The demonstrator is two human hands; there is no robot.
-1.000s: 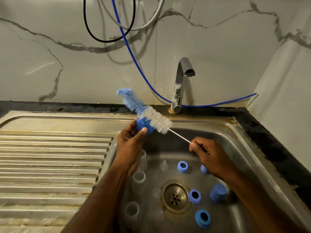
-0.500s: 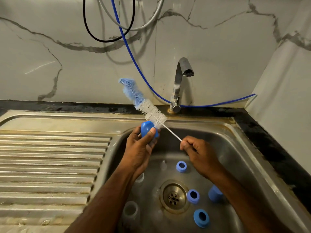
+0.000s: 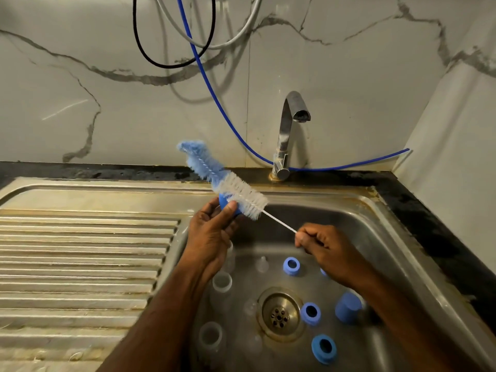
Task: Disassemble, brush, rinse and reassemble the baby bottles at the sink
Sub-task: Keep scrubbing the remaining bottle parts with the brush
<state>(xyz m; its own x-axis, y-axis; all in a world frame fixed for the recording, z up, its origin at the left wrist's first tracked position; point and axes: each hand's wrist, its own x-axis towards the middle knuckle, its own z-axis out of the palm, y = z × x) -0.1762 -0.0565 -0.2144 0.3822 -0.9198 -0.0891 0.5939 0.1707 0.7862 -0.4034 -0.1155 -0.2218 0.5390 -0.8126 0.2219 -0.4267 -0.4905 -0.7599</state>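
A smooth blue cap is pinched by the left hand over the steel sink's 11 o'clock corner, touched by the bottle brush (white bristles, fluffy blue tip). Its thin wire stem is gripped by the right hand. Since half a second ago, the brush has been lowered and flattened. Blue rings and clear bottles are scattered around the drain; open room lies at 9 o'clock on the ribbed drainboard.

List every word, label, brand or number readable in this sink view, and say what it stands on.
None readable: no print shows on the bottle brush, the blue cap in the left hand, the blue rings, the clear bottles, the tap or the wall.
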